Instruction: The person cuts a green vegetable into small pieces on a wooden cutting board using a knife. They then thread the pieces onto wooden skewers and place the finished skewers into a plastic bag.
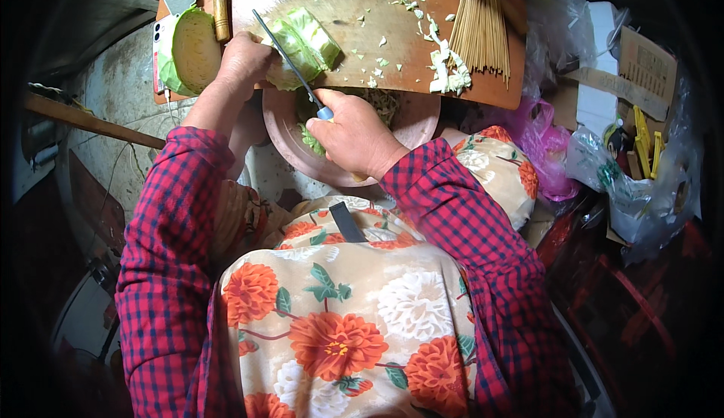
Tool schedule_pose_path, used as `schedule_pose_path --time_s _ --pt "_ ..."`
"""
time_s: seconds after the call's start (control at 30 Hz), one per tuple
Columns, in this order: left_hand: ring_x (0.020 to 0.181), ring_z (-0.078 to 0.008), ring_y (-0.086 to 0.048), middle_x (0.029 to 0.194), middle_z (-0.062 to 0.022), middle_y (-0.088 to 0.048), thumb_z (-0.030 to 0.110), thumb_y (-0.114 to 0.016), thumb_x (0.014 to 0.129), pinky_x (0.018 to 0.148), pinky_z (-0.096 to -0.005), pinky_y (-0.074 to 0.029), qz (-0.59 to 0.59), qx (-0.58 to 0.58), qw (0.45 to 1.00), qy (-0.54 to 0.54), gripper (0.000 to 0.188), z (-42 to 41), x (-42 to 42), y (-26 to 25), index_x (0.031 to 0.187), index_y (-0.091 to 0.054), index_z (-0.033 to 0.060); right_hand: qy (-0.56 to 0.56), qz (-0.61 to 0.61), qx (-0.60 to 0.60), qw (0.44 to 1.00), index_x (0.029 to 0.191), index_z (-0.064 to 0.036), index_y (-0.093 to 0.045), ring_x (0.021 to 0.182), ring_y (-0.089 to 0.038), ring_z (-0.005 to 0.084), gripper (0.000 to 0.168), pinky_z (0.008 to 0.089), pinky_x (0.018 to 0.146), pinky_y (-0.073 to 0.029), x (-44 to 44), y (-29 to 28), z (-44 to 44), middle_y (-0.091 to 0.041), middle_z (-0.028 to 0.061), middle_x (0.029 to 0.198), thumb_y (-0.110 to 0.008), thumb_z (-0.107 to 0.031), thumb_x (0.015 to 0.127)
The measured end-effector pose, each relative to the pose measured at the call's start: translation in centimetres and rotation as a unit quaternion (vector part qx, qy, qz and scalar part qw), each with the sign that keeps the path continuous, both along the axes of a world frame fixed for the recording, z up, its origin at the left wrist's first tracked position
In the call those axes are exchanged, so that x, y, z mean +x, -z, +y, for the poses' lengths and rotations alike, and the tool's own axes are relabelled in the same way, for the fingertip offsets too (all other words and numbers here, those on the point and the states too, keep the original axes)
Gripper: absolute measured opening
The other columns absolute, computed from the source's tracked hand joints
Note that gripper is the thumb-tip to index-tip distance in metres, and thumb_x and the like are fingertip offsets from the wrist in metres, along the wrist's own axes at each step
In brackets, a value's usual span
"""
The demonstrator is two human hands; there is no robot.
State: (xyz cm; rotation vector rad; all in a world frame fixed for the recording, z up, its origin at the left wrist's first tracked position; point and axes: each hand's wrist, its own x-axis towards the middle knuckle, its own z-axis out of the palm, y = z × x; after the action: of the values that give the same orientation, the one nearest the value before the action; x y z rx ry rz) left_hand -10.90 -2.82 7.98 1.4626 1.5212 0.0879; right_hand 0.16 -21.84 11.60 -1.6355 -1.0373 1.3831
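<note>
My right hand grips the blue-ended handle of a knife, whose narrow dark blade slants up and left across a cut cabbage piece. At that piece's left side, my left hand holds it with curled fingers; the fingertips are partly hidden. Just right of the blade lies a second pale green cabbage piece. Both rest near the front edge of a wooden board. Below that edge sits a pink basin with shredded greens in it, partly covered by my right hand.
A larger cut cabbage stands at left, against a phone with a cable. Behind it lies a wooden-handled tool. Chopped cabbage and a bundle of thin sticks occupy the board's right. Plastic bags and cardboard crowd the right side.
</note>
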Motion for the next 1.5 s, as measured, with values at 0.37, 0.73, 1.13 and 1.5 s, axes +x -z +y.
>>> schedule_pose_path --time_s 0.37,0.73,1.13,1.5 --pt "0.074 -0.0274 -0.064 0.090 -0.0156 -0.062 0.001 -0.067 0.070 0.055 -0.0394 -0.056 -0.019 -0.002 1.000 -0.004 0.036 -0.6 0.1 -0.3 0.102 -0.051 -0.0034 -0.003 -0.130 -0.010 0.991 0.093 0.006 -0.055 0.081 -0.059 0.0425 0.025 0.0449 0.073 -0.047 -0.7 1.7 3.6 -0.060 0.0278 0.083 -0.051 -0.016 0.081" --pt "0.077 -0.0255 -0.062 0.091 -0.0138 -0.060 -0.002 -0.068 0.068 0.060 -0.0380 -0.055 -0.084 -0.019 0.996 -0.026 0.044 -0.1 -0.7 -1.3 0.108 -0.050 -0.0018 0.009 -0.178 0.031 0.983 0.109 0.005 -0.053 0.085 -0.059 0.0427 0.035 0.0463 0.076 -0.047 -1.6 2.6 2.4 -0.061 0.0291 0.087 -0.050 -0.018 0.083" --pt "0.084 -0.0218 -0.062 0.105 -0.0145 -0.061 0.003 -0.072 0.067 0.068 -0.0297 -0.051 0.026 0.045 0.994 0.094 0.066 1.5 -1.3 -2.4 0.127 -0.047 -0.0008 -0.001 -0.131 0.013 0.991 0.108 0.005 -0.053 0.079 -0.059 0.0409 0.037 0.0438 0.071 -0.045 -0.7 2.4 2.5 -0.061 0.0267 0.084 -0.053 -0.021 0.082" --pt "0.084 -0.0224 -0.064 0.103 -0.0158 -0.062 0.003 -0.072 0.067 0.068 -0.0305 -0.053 0.042 0.055 0.993 0.100 0.062 1.8 -1.2 -2.6 0.125 -0.049 -0.0015 -0.006 -0.120 -0.003 0.993 0.107 0.004 -0.053 0.082 -0.059 0.0416 0.036 0.0451 0.073 -0.046 -1.1 1.7 2.0 -0.061 0.0266 0.084 -0.053 -0.021 0.081"
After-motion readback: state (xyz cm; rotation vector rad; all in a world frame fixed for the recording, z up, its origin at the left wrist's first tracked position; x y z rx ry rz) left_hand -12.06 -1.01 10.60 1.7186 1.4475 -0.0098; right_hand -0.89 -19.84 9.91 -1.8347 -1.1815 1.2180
